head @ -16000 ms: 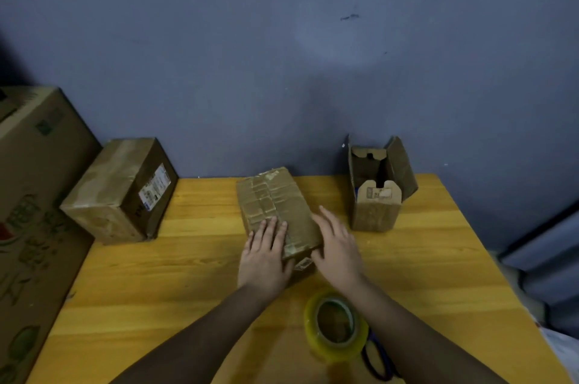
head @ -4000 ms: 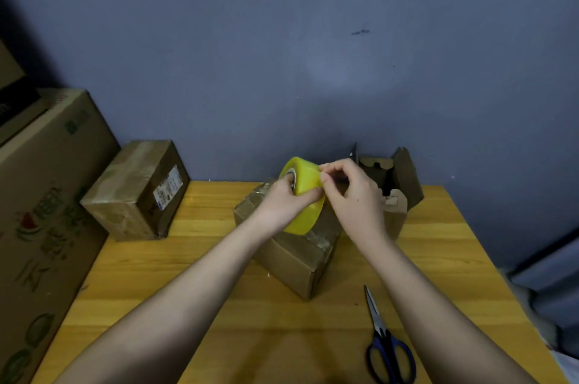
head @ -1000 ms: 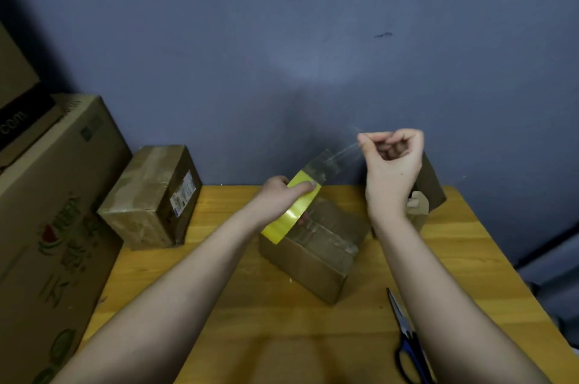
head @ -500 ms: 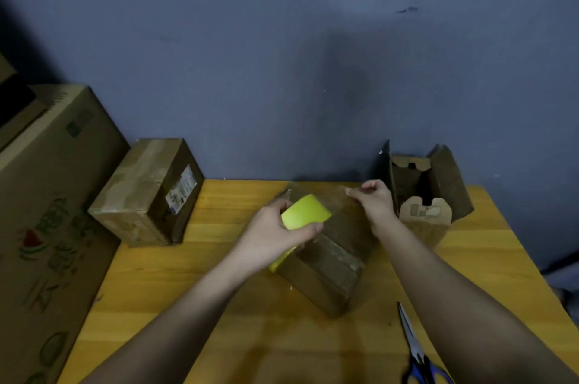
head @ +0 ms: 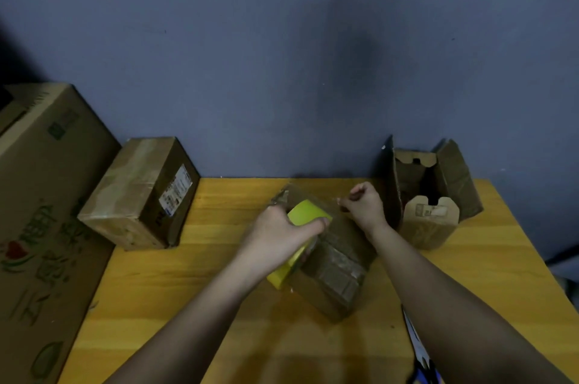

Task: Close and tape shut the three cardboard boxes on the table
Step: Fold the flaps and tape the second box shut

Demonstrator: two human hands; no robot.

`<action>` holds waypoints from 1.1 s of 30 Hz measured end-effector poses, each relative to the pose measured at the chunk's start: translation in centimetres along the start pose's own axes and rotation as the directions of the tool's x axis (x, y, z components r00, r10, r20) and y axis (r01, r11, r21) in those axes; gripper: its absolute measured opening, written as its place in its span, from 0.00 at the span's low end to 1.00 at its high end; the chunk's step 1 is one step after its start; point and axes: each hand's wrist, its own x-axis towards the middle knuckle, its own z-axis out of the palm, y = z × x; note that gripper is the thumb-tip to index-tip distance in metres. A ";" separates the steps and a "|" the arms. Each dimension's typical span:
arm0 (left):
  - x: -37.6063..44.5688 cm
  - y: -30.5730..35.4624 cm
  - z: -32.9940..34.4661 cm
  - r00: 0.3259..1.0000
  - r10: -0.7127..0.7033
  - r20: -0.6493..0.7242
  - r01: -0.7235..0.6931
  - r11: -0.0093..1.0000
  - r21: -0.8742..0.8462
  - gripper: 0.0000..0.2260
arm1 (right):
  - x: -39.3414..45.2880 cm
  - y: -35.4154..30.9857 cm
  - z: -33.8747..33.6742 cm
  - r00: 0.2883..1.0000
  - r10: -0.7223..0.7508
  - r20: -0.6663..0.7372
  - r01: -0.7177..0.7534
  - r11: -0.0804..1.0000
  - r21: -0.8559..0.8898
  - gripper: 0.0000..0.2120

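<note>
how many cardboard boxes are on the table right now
3: a taped box at the left back corner, a closed box in the middle under the hands, an open box at the right back. A larger carton stands off the table's left edge.

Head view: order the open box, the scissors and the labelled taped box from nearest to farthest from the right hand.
From the right hand, which pinches the tape end over the middle box:
1. Open box, just to its right by the wall.
2. Scissors, at the table's near edge, partly hidden behind the right forearm.
3. Labelled taped box, far left, beyond the left hand.
</note>
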 end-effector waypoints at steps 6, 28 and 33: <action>0.2 -0.8 0.2 1.000 -0.008 0.021 0.007 0.999 0.046 0.21 | 0.5 0.4 0.2 0.999 0.010 0.039 -0.007 0.997 -0.079 0.17; -0.2 -1.0 0.1 1.000 -0.002 -0.015 0.002 1.000 0.002 0.23 | -3.1 -1.5 0.6 0.985 -0.129 0.115 0.173 0.761 -0.625 0.17; -1.0 -1.2 -1.5 0.986 -0.031 0.161 0.083 0.943 -0.323 0.10 | -3.8 0.0 1.0 0.981 -0.061 0.183 0.173 0.701 -0.692 0.20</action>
